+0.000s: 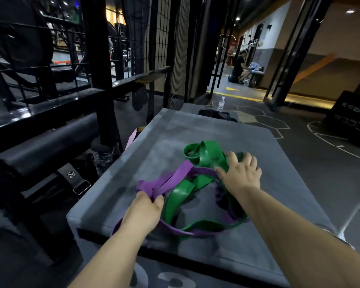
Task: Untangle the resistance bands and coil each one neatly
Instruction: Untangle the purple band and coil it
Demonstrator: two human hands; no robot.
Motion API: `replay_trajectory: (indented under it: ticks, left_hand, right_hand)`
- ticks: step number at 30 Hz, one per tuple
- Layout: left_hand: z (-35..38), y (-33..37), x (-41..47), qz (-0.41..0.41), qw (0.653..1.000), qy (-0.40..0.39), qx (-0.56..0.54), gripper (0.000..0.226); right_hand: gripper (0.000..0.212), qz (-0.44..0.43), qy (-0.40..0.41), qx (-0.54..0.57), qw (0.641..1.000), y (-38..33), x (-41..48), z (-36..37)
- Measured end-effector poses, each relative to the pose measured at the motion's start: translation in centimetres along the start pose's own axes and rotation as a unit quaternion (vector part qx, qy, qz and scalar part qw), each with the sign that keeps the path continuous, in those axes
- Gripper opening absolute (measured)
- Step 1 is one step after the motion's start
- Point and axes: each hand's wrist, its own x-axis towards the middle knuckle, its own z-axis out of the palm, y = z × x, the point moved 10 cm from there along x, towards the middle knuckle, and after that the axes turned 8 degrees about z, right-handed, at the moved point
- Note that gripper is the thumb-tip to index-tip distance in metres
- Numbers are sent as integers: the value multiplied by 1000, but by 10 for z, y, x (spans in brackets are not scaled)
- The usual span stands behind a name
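Now our left grip [142,210] pinches the flat purple rubber resistance band [180,172] at its bunched end; tangled with it lies the flat green rubber band [208,152] on the grey padded surface [195,125], under our right grip [240,173], fingers spread.

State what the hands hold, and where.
Left hand grips the purple band at its bunched end; right hand rests on the green band, grip unclear.

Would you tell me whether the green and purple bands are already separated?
No, the green band and the purple band lie looped through each other on the grey box.
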Motion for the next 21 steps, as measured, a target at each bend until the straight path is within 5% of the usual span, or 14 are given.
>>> replay_trajectory:
  ticks: [7,14,19,21]
  left_hand:
    - [-6,-7,-2,-19,998,-6,57,41]
    - [-18,-13,-1,-15,984,-18,174,51]
    - [-28,-3,-1,5,973,16,230,57]
    - [-19,-9,2,-8,979,-13,203,59]
  right_hand:
    - [71,-19,45,-23,999,-14,-7,-2]
    - [28,-49,-97,-103,989,-2,10,29]
    - [89,-82,-280,-5,956,4,-1,56]
    - [92,-103,-325,18,940,5,-10,62]
